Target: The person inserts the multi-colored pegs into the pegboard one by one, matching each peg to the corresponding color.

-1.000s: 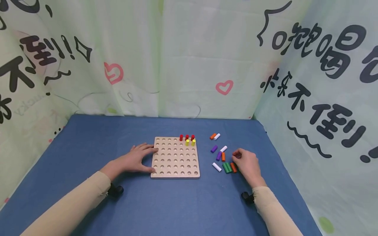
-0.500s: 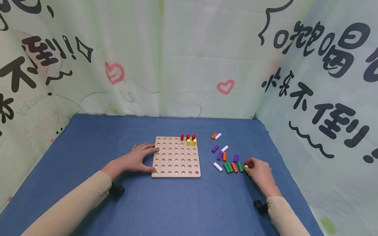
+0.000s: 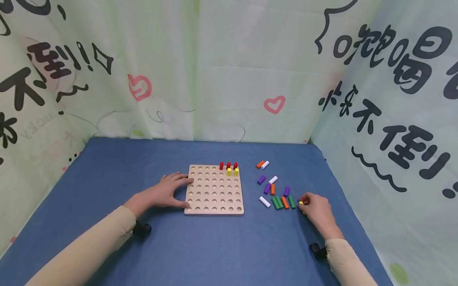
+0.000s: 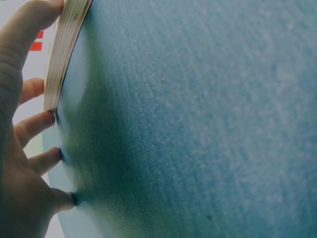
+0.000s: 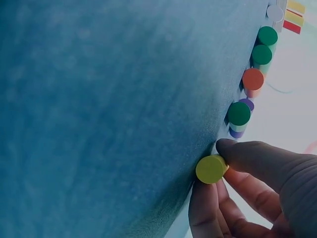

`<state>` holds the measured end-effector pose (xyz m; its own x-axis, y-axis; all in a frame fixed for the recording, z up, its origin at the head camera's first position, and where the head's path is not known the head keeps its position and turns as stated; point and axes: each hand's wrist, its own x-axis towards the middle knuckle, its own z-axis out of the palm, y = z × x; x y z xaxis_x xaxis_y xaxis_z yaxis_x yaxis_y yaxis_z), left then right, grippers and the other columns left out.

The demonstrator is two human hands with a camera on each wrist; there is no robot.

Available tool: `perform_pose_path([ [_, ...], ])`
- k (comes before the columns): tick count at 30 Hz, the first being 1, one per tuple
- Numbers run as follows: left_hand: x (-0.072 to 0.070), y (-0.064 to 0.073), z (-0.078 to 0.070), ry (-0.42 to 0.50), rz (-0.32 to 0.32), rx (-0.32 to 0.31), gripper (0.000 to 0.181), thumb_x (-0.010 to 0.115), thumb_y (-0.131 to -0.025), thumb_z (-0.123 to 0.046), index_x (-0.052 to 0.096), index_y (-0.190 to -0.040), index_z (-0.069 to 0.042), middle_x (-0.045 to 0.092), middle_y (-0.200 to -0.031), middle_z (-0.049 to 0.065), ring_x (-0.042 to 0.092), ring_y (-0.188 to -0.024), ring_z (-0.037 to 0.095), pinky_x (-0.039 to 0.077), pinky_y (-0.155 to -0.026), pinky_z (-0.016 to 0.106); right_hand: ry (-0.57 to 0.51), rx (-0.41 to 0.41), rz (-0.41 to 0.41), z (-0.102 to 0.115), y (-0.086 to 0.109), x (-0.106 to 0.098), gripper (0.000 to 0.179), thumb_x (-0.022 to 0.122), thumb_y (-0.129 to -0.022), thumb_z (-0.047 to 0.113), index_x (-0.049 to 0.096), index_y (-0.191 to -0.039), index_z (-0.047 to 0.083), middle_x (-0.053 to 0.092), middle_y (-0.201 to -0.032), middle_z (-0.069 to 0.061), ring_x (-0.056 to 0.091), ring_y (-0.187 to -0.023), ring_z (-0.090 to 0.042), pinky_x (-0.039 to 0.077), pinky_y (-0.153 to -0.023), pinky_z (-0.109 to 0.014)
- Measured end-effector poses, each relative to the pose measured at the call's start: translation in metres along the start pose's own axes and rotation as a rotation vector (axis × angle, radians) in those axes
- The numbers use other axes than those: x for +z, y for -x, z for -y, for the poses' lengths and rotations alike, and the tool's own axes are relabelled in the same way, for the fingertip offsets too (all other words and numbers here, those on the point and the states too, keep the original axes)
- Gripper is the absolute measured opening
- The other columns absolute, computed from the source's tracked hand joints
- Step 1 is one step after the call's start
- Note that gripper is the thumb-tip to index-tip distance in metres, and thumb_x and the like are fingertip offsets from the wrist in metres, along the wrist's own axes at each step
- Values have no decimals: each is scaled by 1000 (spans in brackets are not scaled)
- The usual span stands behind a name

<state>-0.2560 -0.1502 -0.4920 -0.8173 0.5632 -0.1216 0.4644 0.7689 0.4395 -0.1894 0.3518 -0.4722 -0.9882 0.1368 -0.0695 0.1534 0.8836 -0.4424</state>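
Observation:
A wooden pegboard (image 3: pixel 214 190) with rows of holes lies at the table's middle. Red pegs (image 3: pixel 228 165) and two yellow pegs (image 3: pixel 236 171) stand in its far right corner. My left hand (image 3: pixel 165 192) rests against the board's left edge, thumb and fingers spread. In the left wrist view, the thumb and some fingertips touch the board's side (image 4: pixel 64 59). On the right, my right hand (image 3: pixel 315 209) pinches a yellow peg (image 5: pixel 210 169) between thumb and fingers, low at the cloth. A green peg (image 3: pixel 291 202) lies just left of that hand.
Loose pegs lie between board and right hand: white (image 3: pixel 264 201), green (image 3: pixel 277 203), orange (image 3: pixel 284 202) and purple (image 3: pixel 287 191). Farther back lie another orange peg (image 3: pixel 260 164) and white peg (image 3: pixel 265 164). A blue cloth (image 3: pixel 229 246) covers the table; printed curtains (image 3: pixel 229 79) enclose it.
My right hand has moved right and slightly nearer, uncovering a purple and a green peg, and now pinches a yellow peg. The left hand stays at the board's edge.

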Motion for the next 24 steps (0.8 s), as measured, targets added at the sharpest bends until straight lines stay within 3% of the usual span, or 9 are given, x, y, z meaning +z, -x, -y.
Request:
perform_pose_path([
  [12, 1, 0, 1, 1, -3, 9, 91, 76, -85, -63, 46, -157, -18, 38, -163, 18, 28, -153, 47, 15, -114, 80, -24, -41, -49, 6, 1, -5, 21, 70, -94, 13, 72, -109, -1, 72, -99, -18, 64, -84, -27, 52, -67, -39],
  [24, 0, 0, 0, 4, -9, 10, 90, 77, -85, -61, 46, -157, -18, 39, -163, 19, 27, -152, 50, 16, -114, 81, -63, -13, -116, 25, 0, 2, 21, 70, -95, 14, 70, -111, 0, 71, -107, -21, 65, -88, -30, 56, -70, -41],
])
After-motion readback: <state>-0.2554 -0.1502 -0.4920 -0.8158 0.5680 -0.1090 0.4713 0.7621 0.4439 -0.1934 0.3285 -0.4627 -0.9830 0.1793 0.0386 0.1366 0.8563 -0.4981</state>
